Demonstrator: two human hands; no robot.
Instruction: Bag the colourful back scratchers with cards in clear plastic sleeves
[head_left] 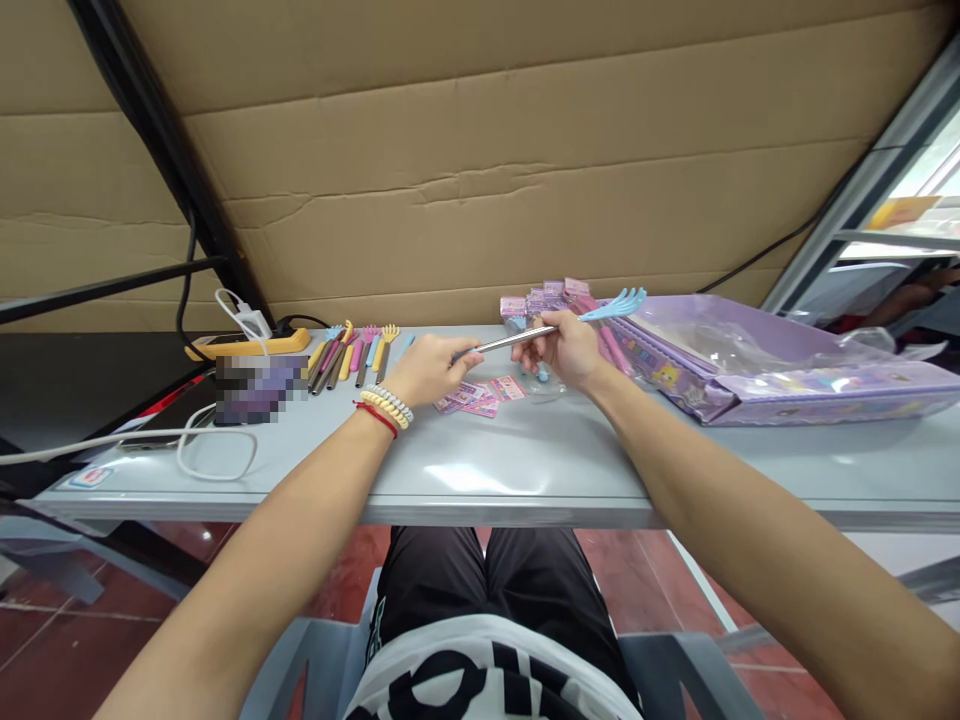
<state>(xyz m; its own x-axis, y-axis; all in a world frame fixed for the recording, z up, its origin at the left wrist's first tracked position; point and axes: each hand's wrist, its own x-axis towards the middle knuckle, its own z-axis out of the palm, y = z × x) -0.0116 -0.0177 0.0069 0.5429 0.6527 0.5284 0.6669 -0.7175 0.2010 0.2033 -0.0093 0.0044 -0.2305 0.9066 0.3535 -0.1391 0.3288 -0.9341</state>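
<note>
My left hand (426, 372) is closed around the dark handle end of an extended telescopic back scratcher (512, 340). Its thin metal rod slopes up to the right, ending in a light blue claw-shaped head (619, 304). Near that head, my right hand (568, 350) has its fingers closed around the rod. Just below and between the hands lie several pink and purple printed cards (474, 400). A clear plastic piece (544, 388) rests under my right hand. More back scratchers (356, 358), with yellow, pink and blue heads, lie in a row left of my left hand.
A purple display box (795, 408) with clear plastic inside stands at the right. Packaged pieces with printed tops (553, 290) lie beyond my right hand. At the left are a yellow power strip (281, 343), a white charger (253, 320) and a looping white cable (217, 476). Cardboard (480, 150) forms the back.
</note>
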